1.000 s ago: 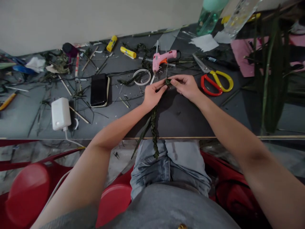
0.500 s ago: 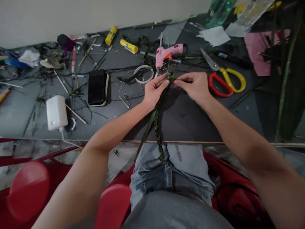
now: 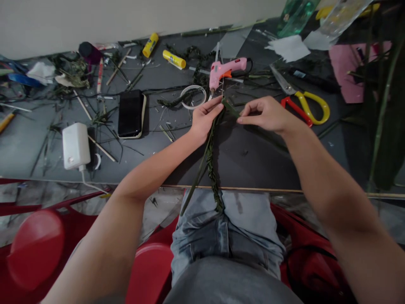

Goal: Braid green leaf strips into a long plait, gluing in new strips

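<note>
A braided strand of dark green leaf hangs from my left hand over the table edge onto the jeans. The fingers of my left hand pinch its top end. A flat green leaf strip runs from there to my right hand, whose thumb and fingertips are closed on it. A loose strip hangs beside the braid. Just beyond my left hand lie a pink glue gun and a white tape ring. Scissors with red and yellow handles lie behind my right wrist.
On the dark table are a black phone, a white power bank with a cable, two yellow glue sticks, leaf scraps, pink paper and a green bottle. Red chairs stand below the edge.
My right hand has moved right and slightly down, away from my left hand, drawing the leaf strip out between them. My left hand keeps its pinch. The view has shifted slightly.
</note>
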`<state>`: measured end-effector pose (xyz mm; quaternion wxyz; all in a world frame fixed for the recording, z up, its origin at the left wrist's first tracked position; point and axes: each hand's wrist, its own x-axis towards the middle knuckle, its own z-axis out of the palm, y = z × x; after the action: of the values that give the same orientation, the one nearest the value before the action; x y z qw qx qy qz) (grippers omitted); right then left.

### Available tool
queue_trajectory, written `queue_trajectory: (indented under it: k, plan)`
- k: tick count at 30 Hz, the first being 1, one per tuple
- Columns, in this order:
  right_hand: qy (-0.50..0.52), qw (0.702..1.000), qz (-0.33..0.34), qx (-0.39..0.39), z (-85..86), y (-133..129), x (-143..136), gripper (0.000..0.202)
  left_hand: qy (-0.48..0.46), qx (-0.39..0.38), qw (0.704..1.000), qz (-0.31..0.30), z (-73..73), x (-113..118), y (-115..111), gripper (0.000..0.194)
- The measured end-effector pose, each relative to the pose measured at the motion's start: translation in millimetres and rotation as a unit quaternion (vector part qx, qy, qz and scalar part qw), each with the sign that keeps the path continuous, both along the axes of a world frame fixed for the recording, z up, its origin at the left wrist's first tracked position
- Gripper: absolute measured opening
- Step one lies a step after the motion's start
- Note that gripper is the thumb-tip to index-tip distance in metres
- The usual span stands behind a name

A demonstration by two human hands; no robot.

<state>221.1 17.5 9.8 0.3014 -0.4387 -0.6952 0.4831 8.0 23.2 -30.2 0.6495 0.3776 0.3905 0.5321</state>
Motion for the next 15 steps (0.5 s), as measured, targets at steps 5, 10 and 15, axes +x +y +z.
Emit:
queue_trajectory:
  k: [5, 10, 15]
  plan:
    - [0.054, 0.995, -0.077, 0.007, -2.9, -1, -6, 0.042, 0.012, -0.025, 0.999, -0.028, 6.4, 6, -7, 0.03]
    - [0.075, 0.973, -0.183, 0.122, -12.8, -3, -28, 0.037, 0.005, -0.014, 0.999, -0.03, 11.5, 9, -12, 0.022]
    - [0.091, 0.968, -0.197, 0.127, -21.7, -2, -35, 0.028, 0.015, 0.001, 1.0, -0.026, 10.7, 10, -14, 0.021]
